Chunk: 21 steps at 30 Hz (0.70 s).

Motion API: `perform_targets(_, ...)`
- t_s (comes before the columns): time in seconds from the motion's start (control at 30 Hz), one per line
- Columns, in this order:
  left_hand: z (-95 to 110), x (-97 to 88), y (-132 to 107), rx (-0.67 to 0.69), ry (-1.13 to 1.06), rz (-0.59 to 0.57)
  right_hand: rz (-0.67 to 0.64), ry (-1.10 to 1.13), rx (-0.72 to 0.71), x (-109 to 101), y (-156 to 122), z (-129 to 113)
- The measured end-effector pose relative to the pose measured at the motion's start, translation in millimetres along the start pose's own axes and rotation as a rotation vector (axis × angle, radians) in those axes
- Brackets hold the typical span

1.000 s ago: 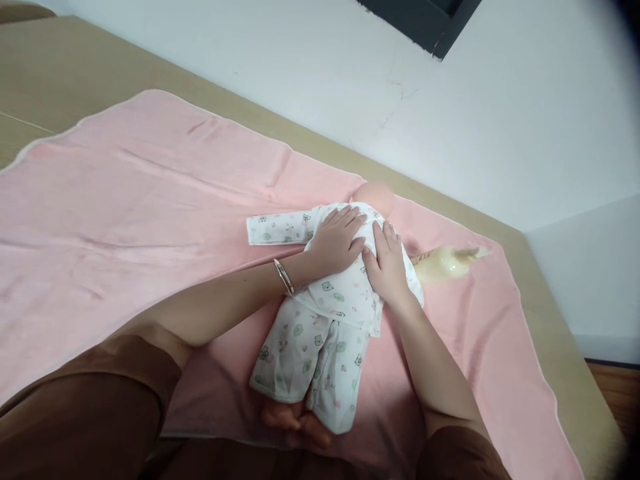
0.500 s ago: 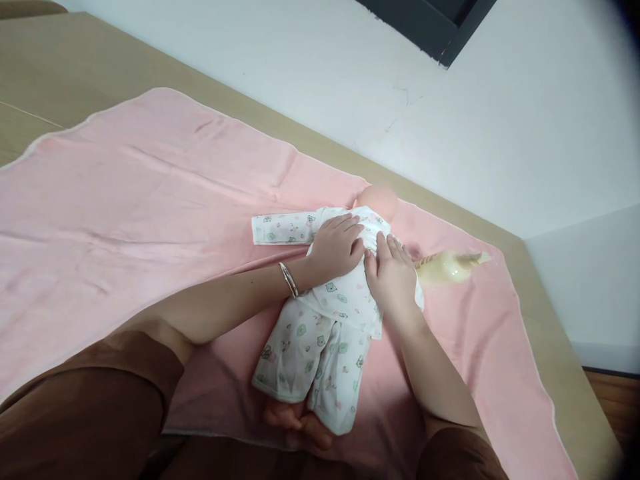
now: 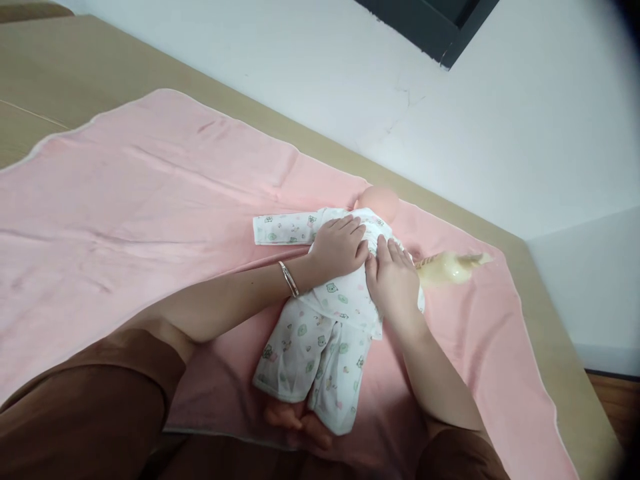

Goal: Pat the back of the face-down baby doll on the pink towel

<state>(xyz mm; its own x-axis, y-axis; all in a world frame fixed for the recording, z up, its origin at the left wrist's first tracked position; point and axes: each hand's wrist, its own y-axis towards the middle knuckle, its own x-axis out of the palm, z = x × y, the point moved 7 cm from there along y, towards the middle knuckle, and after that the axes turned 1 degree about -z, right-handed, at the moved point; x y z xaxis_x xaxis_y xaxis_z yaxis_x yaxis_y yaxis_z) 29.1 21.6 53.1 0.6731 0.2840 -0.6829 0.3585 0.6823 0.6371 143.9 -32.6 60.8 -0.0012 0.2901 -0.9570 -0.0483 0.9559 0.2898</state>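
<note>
A baby doll [image 3: 381, 199] lies on a pink blanket [image 3: 150, 193], dressed in a white printed shirt and trousers [image 3: 320, 353]. My left hand [image 3: 337, 243], with a silver bangle at the wrist, lies flat on the doll's chest with fingers stretched out. My right hand [image 3: 395, 280] lies flat beside it on the doll's right side, thumb touching the left hand. One empty shirt sleeve [image 3: 283, 229] stretches out to the left. The doll's bare feet [image 3: 297, 420] show near me.
A pale yellow doll arm or bottle-like object [image 3: 447, 267] lies on the blanket right of the doll. The blanket covers a tan surface [image 3: 545, 333] that ends at a white wall. A dark frame [image 3: 440, 20] hangs on the wall.
Both hands have shifted slightly on the doll's chest and drawn closer together; the cloth under them is a little more gathered.
</note>
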Motion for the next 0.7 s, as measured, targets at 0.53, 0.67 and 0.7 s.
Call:
perform_targets(0.53, -9.3, 10.1, 5.2, 0.034, -0.172, -0.078, -0.029, 0.106, -0.057, 10.2, 6.9, 5.4)
perform_targets(0.67, -7.5, 2.3, 1.3, 0.044, -0.135, 0.026, 0.026, -0.017, -0.044, 2.2, 1.3, -1.8)
perform_targets(0.7, -6.7, 0.6, 0.5, 0.044, -0.121, 0.046, 0.037, -0.035, -0.044, 1.2, 0.6, -2.7)
